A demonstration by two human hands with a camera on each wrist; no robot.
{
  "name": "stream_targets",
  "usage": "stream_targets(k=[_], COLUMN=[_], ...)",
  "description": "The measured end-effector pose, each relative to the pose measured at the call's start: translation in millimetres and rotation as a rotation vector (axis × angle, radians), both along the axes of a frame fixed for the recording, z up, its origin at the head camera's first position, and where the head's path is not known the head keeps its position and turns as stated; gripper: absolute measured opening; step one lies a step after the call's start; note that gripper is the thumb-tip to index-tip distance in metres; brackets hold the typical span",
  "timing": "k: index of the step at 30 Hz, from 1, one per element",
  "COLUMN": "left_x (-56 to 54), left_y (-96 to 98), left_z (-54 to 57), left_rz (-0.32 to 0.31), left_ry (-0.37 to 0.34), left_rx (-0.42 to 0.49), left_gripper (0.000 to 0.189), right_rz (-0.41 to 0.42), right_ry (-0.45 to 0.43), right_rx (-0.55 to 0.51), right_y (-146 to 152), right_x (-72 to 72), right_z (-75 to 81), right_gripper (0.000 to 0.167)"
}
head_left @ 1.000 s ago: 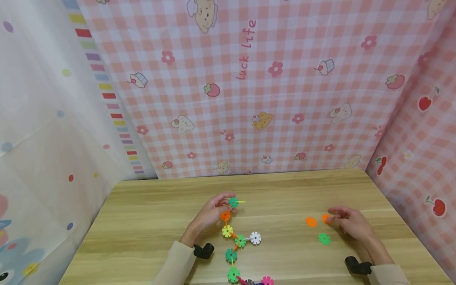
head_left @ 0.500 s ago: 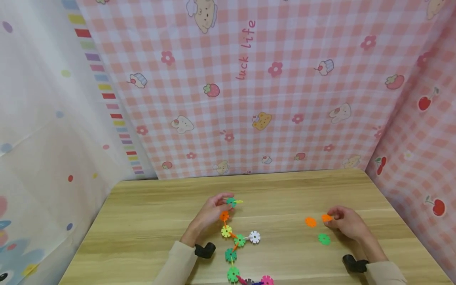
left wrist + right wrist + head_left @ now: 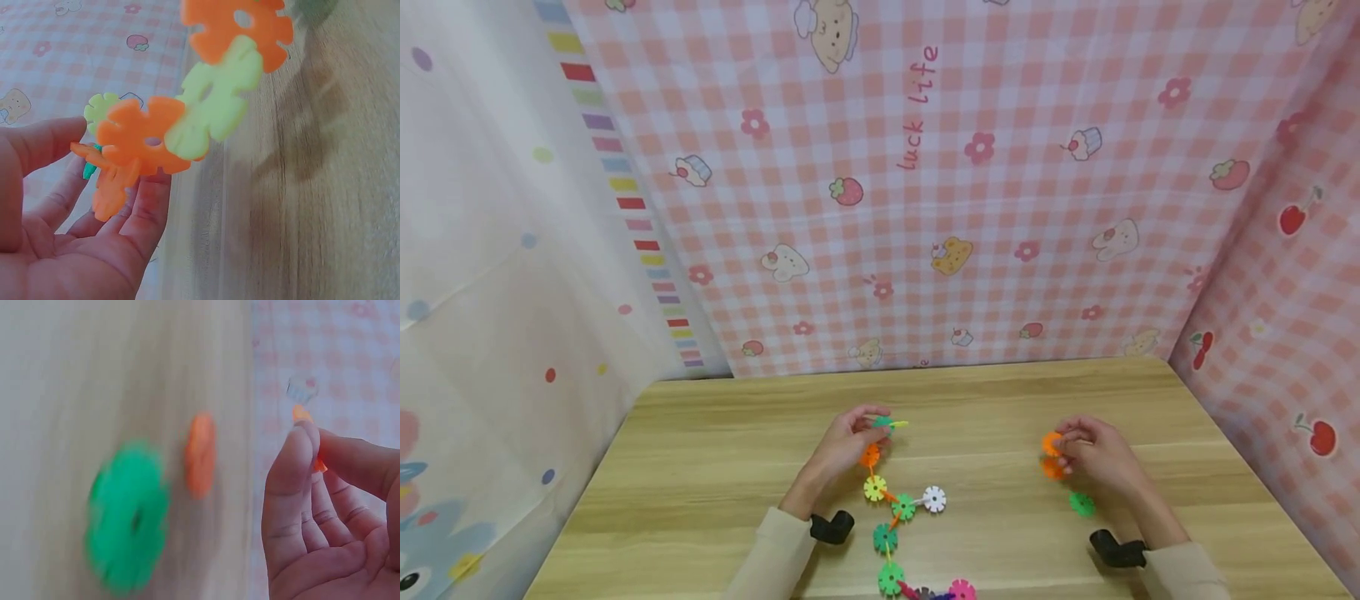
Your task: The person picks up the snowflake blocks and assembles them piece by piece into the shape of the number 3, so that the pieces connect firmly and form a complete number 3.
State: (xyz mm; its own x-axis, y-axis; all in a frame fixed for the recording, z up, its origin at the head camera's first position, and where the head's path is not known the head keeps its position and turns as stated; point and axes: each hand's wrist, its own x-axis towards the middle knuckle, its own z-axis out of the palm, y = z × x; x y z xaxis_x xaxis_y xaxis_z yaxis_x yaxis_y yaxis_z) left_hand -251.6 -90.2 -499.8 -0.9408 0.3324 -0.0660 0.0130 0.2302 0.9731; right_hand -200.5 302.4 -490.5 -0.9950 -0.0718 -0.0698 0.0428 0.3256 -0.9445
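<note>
My left hand [image 3: 844, 443] pinches the far end of a chain of slotted plastic discs, near a teal disc [image 3: 882, 426]. In the left wrist view, an orange disc [image 3: 140, 134] and a pale yellow disc [image 3: 219, 103] of the chain slant up from the fingers. My right hand [image 3: 1103, 457] pinches a loose orange disc [image 3: 1050, 442] between thumb and index finger; its edge [image 3: 302, 414] shows past the fingertips in the right wrist view. Below it lies another orange disc [image 3: 1052, 469], overlapped in the head view. A loose green disc [image 3: 1082, 504] lies nearer the front.
The chain runs towards me over the wooden table [image 3: 700, 467] through a yellow disc [image 3: 875, 488] and several green ones. A white disc [image 3: 934, 499] branches off right. A pink disc [image 3: 962, 590] shows at the bottom edge. Checked cloth [image 3: 985, 208] hangs behind the table.
My right hand has picked up the farther-right orange disc and carried it left, over the other orange one. My left hand, with the chain end, has shifted slightly left.
</note>
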Motion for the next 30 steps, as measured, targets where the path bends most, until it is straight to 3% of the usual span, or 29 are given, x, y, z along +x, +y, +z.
stream_targets(k=[9,20,30], left_x=[1.3,3.8,4.0], left_y=[1.0,2.0,6.1], left_z=[3.3,7.2,9.1], left_rz=[-0.026,-0.090,-0.075], left_ry=[-0.027,-0.042,0.009], left_rx=[0.027,0.008,-0.017], left_gripper=[0.035,0.031,0.036], right_rz=[0.074,0.113,0.033], right_ry=[0.010,0.030,0.034], right_rx=[-0.073,-0.156,-0.285], right_y=[-36.6,-92.6,-142.8], right_x=[-8.3,-22.9,-27.7], right_z=[9.2,7.2,5.3], right_gripper=[0.035,0.031,0.030])
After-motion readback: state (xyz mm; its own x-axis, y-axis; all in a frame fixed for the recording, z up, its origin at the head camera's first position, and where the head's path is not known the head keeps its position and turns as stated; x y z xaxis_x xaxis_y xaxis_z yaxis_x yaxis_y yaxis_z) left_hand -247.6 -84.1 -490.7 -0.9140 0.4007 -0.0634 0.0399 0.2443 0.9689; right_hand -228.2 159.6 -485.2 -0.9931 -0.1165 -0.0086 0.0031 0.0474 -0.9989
